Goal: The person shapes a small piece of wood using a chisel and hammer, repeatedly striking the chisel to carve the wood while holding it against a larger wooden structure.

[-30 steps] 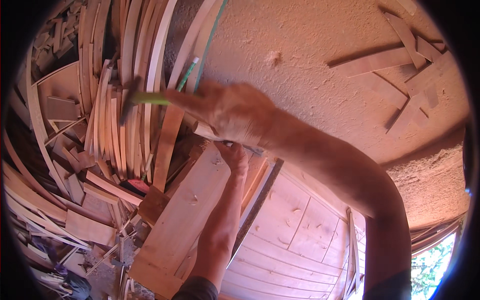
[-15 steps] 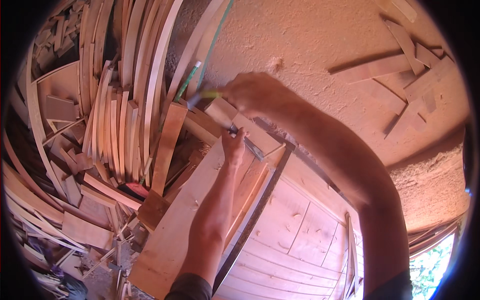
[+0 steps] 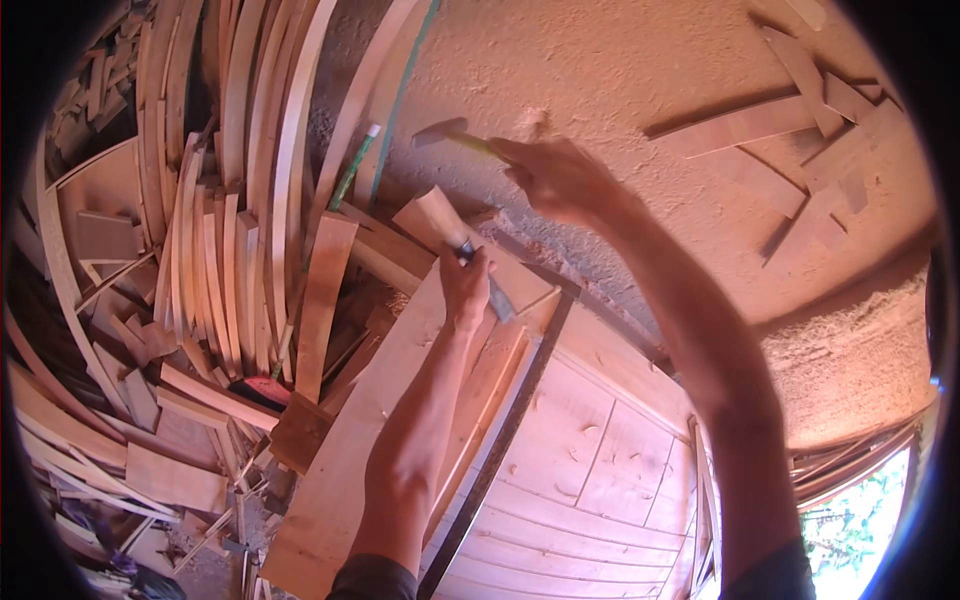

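Note:
My left hand (image 3: 466,288) is wrapped round a chisel (image 3: 438,216) with a thick pale wooden handle. The chisel leans, its grey blade pointing down at a plank (image 3: 350,475) near a crosswise groove. Above and to the right, my right hand (image 3: 560,182) grips a hammer (image 3: 439,131) by its yellowish handle. The hammer's grey head is raised clear of the chisel's handle end, slightly blurred. A dark metal straight bar (image 3: 497,440) runs along the planks beside my left forearm.
Long wooden strips (image 3: 300,110) and offcuts crowd the left side. A pale panelled wooden surface (image 3: 570,440) with curled shavings lies right of the bar. More flat offcuts (image 3: 745,125) rest on the sandy ground at the upper right. A green stick (image 3: 352,172) stands among the strips.
My right hand has lifted the hammer up and to the right, away from the chisel's end. My left hand still holds the chisel in nearly the same place.

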The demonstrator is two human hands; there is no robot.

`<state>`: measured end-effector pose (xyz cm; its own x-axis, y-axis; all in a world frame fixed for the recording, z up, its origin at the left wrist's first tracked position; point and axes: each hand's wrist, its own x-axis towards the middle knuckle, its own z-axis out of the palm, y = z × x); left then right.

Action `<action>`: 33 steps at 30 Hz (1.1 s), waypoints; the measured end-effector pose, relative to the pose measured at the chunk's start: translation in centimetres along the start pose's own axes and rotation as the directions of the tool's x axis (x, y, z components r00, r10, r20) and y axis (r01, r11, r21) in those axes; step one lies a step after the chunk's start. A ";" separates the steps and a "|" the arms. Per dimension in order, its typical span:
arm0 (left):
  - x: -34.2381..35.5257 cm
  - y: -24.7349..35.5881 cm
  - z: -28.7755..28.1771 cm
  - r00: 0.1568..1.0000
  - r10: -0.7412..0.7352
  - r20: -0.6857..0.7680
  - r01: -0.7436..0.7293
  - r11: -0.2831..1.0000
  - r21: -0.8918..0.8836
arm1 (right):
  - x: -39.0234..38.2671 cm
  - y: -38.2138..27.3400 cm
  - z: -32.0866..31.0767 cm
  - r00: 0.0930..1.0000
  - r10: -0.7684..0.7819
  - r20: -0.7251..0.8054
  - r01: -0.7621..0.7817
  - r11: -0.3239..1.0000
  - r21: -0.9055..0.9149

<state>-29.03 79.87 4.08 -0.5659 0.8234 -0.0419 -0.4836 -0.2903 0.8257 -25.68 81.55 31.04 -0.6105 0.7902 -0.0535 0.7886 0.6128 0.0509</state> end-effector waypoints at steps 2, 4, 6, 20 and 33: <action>-1.8 1.9 0.8 0.998 -0.009 0.066 0.001 0.993 0.115 | -4.5 2.7 2.3 0.971 0.153 -0.182 -0.103 0.961 0.255; -4.0 4.0 1.7 0.981 -0.050 0.188 -0.023 0.930 0.368 | -10.7 4.6 5.7 0.902 0.383 -0.199 -0.216 0.801 0.559; -5.7 5.4 3.4 0.918 -0.050 0.392 -0.194 0.807 0.558 | -17.8 6.2 11.6 0.764 0.624 -0.162 -0.336 0.601 0.725; -0.3 4.3 5.1 0.877 -0.101 0.470 -0.419 0.319 0.850 | -50.0 0.6 26.6 0.380 0.747 0.546 -0.440 -0.373 0.817; -32.3 6.0 0.1 0.019 -0.168 0.986 -0.963 0.263 0.063 | -54.7 1.3 24.6 0.670 0.647 0.365 -0.085 -0.422 0.903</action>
<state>-13.63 51.56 10.46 0.7288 0.5448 0.4148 0.4596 -0.8383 0.2934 10.50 38.84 9.46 0.1277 0.9214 -0.3671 -0.2153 -0.3356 -0.9171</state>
